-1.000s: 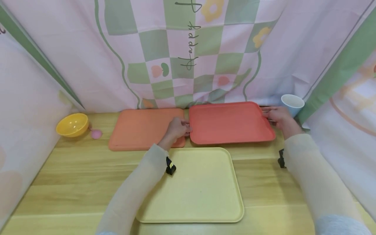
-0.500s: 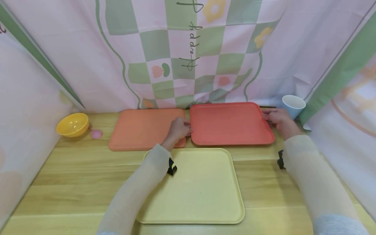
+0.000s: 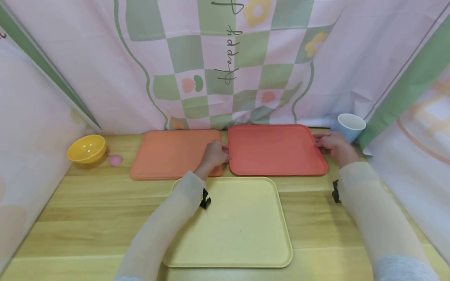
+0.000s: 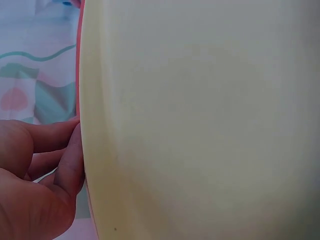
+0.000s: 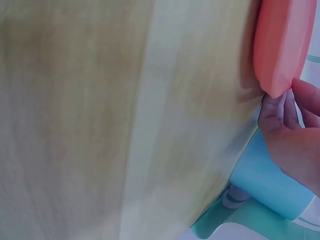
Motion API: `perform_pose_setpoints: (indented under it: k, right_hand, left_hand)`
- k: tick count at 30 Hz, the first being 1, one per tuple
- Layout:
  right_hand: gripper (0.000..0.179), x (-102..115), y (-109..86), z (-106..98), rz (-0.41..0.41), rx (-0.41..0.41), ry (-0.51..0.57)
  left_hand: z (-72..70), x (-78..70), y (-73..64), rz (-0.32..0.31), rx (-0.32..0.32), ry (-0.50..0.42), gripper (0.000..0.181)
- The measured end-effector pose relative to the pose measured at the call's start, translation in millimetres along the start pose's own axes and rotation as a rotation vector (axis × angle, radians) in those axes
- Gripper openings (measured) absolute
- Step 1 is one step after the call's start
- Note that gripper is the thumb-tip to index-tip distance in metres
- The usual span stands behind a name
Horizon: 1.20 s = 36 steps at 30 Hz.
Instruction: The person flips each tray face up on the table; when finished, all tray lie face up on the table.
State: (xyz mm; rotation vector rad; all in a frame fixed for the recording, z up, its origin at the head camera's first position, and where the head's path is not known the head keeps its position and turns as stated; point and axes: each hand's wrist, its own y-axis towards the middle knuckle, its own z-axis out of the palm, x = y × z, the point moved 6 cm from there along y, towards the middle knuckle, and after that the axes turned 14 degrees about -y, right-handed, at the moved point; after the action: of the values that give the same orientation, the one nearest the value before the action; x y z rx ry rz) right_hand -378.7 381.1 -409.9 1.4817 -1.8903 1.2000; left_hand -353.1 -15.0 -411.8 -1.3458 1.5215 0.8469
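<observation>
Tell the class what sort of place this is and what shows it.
Probably a staged tabletop booth: printed cloth hangs behind and on both sides of a wooden table, with a yellow bowl and red tray.

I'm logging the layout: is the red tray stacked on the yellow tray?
No, the red tray is entirely beyond the yellow tray.

head: above, forward-down | left wrist: close, yellow tray (image 4: 200, 120) | right wrist: near tabletop (image 5: 75, 120) | shared: red tray (image 3: 275, 150)
</observation>
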Motion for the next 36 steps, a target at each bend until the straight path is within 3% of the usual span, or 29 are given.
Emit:
perform_pose_setpoints:
  k: [4, 13, 25, 31, 36]
  right_hand:
    - [0.064, -2.5, 0.4, 0.1, 0.008, 0.003, -0.028]
    - [0.061, -3.6, 1.0, -1.9, -0.012, -0.044, -0.026]
    - [0.049, 19.5, -6.7, -4.4, -0.197, -0.206, -0.139]
    - [0.045, 41.2, -14.0, 11.3, -0.243, -0.202, -0.139]
    - [0.046, 54.3, -16.9, 28.7, -0.226, -0.176, -0.223]
  left_hand:
    - [-1.4, -1.6, -1.5, 0.017, 0.021, 0.017, 0.019]
    - [-2.5, 0.1, 0.2, 0.0, 0.017, -0.003, 0.032]
    - [-17.3, -9.1, -3.8, 0.049, 0.011, -0.022, 0.034]
    - [-29.9, -5.9, -6.7, 0.02, 0.004, -0.135, 0.036]
    - [-40.2, -4.5, -9.3, 0.013, -0.034, -0.2, 0.034]
